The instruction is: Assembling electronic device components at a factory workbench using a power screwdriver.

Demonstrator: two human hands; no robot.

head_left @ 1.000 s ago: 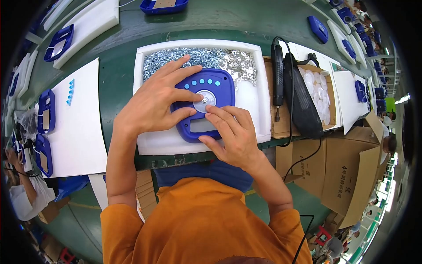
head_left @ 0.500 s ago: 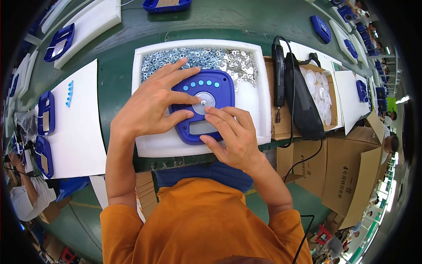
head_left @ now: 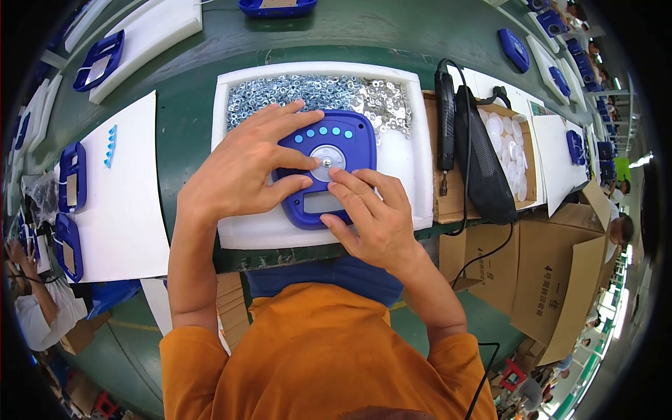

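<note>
1. A blue plastic panel (head_left: 329,164) lies on a white foam tray (head_left: 406,168) on the green tabletop (head_left: 189,133).
2. The left hand (head_left: 241,171) lies flat, grip released, pressing the panel.
3. The right hand (head_left: 371,217), grip released, fingertips touch its silver centre disc (head_left: 327,159).
</note>
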